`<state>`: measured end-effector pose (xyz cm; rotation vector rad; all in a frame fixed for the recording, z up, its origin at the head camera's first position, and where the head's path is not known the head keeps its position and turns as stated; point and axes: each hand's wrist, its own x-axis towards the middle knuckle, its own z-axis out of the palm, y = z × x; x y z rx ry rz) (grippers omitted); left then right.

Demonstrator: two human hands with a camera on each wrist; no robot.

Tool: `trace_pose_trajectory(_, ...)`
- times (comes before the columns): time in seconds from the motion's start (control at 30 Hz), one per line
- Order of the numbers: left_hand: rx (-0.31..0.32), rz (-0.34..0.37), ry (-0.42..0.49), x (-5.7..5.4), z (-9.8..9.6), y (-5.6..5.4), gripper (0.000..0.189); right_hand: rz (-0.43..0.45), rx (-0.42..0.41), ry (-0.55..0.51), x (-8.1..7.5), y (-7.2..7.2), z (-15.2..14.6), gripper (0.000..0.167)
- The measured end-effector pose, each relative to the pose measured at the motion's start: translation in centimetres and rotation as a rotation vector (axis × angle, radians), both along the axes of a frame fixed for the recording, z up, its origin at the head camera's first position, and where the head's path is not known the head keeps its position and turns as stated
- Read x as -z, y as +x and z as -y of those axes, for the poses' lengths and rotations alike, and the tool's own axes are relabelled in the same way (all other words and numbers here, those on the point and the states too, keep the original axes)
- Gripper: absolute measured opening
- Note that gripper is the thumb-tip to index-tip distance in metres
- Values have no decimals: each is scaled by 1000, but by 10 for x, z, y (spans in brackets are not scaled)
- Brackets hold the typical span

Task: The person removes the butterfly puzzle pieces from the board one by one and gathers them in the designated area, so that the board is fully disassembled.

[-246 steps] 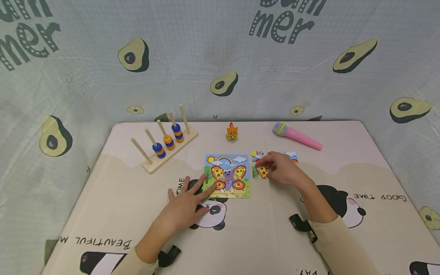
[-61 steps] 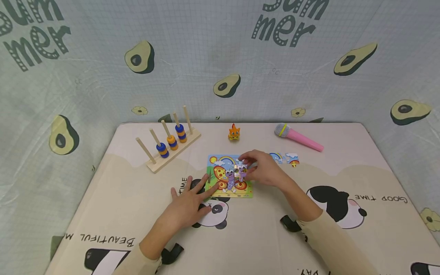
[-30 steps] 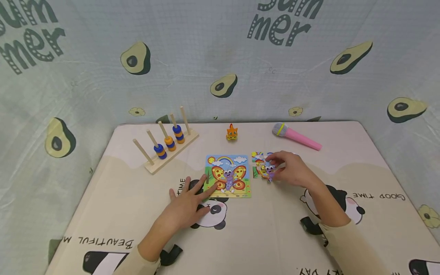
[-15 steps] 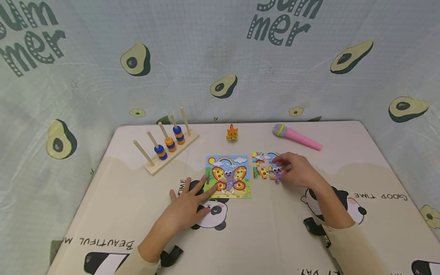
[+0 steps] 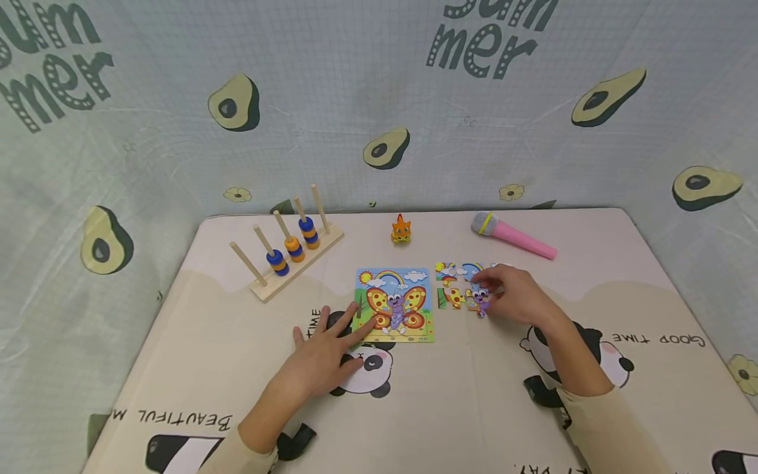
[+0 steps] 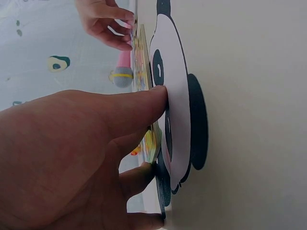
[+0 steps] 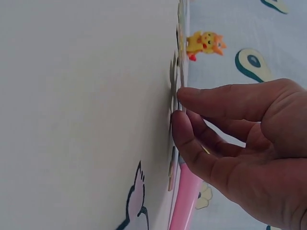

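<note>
My left hand [image 5: 320, 359] lies spread, its fingertips resting on the lower left edge of a square butterfly picture board [image 5: 408, 334]. In the left wrist view its thumb [image 6: 156, 98] reaches down beside the board's edge. To the right of the board, my right hand [image 5: 515, 295] pinches a jigsaw puzzle piece [image 5: 478, 299] with the butterfly's purple face. The piece sits low, right beside a yellow-wing puzzle piece [image 5: 453, 298]. Above them lie a sun puzzle piece [image 5: 444, 270] and a rainbow puzzle piece [image 5: 470, 270], the latter partly covered by my fingers.
A wooden peg stand [image 5: 296, 263] with blue and orange rings stands at the back left. A small orange toy figure [image 5: 401, 229] is behind the board, and a pink toy microphone [image 5: 518, 238] lies at the back right. The tablecloth [image 5: 444, 408] has printed pandas.
The right hand held the purple-face piece over the board two seconds ago, then carried it right, to beside the yellow-wing piece. The left hand has stayed on the board.
</note>
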<state>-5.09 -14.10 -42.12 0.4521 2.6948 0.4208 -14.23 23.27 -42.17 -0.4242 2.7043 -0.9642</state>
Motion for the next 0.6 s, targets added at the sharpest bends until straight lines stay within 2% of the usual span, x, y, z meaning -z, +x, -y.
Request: trace_pose_trajectory(0.6,-5,0,-1,-3,-1,2,64,-42,-6,108,-3,-2,10,45)
